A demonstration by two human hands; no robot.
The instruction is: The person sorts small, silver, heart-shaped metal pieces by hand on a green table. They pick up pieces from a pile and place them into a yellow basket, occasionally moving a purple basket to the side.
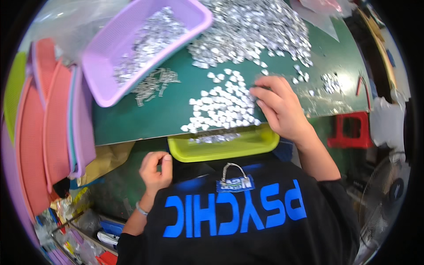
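A loose patch of small, shiny, silvery-white heart-shaped pieces [223,104] lies on the green tabletop [145,123] near its front edge. My right hand [280,106] rests at the patch's right side, its fingers bent and apart, with the tips beside the outermost pieces. Nothing shows between those fingers. Below the table's edge, a yellow-green plastic basket [194,152] sits against my body with some silvery pieces inside. My left hand [157,171] is curled closed just off the basket's left end. Its palm is hidden, so I cannot see if it holds anything.
A large heap of silvery pieces [256,31] covers the table's far side. A purple basket [101,84] with similar pieces stands far left, beside thin metal bits [154,84]. Stacked pink baskets [57,123] are at left. A red stool [351,130] and a fan [384,190] are at right.
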